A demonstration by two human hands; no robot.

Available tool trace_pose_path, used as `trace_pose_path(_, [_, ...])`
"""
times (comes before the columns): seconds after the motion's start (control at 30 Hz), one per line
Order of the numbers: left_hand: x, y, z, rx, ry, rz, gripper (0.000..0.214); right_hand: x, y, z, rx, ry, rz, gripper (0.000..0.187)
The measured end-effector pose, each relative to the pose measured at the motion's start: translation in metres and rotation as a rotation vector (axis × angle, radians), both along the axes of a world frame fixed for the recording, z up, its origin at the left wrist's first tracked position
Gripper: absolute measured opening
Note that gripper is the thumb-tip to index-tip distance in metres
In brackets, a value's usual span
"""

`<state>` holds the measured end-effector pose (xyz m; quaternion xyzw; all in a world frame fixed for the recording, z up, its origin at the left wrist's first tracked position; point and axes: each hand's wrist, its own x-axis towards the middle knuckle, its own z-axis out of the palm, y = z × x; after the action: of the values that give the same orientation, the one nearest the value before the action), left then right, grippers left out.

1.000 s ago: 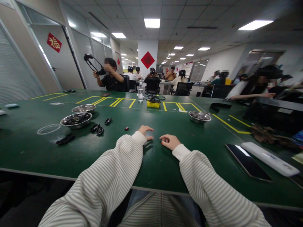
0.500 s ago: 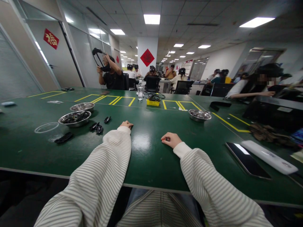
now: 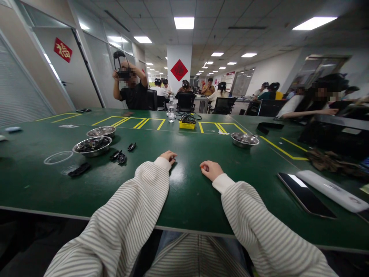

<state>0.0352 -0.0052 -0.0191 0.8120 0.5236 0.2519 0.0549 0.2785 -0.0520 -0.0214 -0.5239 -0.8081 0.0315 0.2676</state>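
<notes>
Just below and right of the frame's centre, the right hand point(image 3: 211, 170) narrowly pinches a small orange piece point(image 3: 202, 167), shape unclear, while I cannot tell whether the curled left hand point(image 3: 168, 155) holds anything; this seems a handling step, next likely calling for the 2 hands to meet.

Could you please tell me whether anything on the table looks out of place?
Mildly: a few black parts lie loose on the green table beside a metal bowl holding dark pieces, perhaps left out. Nothing looks spilled.
</notes>
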Motion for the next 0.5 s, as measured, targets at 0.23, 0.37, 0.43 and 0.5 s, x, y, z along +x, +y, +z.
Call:
trace_pose_path(0.23, [0.057,-0.031,-0.01,0.006,-0.141,-0.336,0.032,-0.002,-0.001,0.001,0.011,-0.048,0.014,0.01])
trace_pose_path(0.37, [0.069,-0.033,-0.013,0.017,-0.087,-0.359,0.034,-0.006,-0.005,0.002,0.002,-0.014,0.054,0.01])
trace_pose_path(0.43, [0.068,-0.03,-0.013,0.018,-0.036,-0.32,0.031,-0.007,-0.006,0.002,-0.021,0.019,0.087,0.011])
trace_pose_path(0.5, [0.067,-0.027,-0.014,0.022,0.012,-0.271,0.025,-0.008,-0.007,0.002,-0.054,0.057,0.099,0.011])
